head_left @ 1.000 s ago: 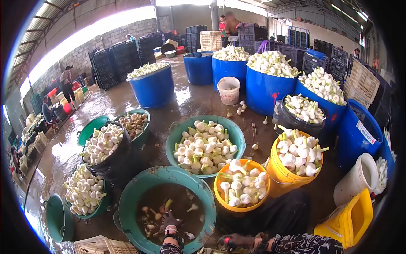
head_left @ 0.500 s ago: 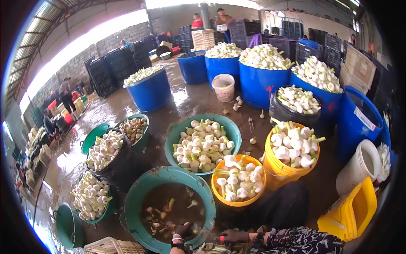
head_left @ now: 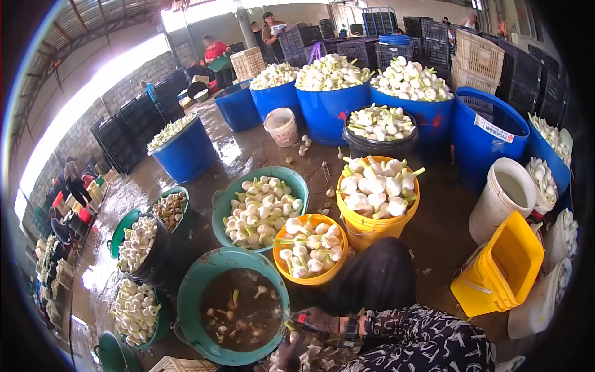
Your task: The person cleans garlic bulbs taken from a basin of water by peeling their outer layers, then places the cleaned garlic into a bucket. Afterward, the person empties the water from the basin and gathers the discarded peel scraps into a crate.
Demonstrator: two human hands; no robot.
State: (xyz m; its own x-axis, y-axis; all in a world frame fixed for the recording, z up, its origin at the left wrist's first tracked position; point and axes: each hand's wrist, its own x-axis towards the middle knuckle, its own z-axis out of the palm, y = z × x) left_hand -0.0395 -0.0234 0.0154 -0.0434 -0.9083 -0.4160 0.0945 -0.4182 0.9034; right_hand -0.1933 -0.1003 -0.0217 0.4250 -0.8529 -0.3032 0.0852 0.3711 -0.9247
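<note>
While garlic (head_left: 261, 289) floats left of them | right grip (head_left: 316, 320) curled, left grip (head_left: 286, 353) unclear | holdings: cannot tell

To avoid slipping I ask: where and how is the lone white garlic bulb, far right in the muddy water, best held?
Probably pinch the garlic bulb by its stalk, from above and the person's side: the stalk points near-left in the green tub, while the rounder end faces the far rim.
</note>
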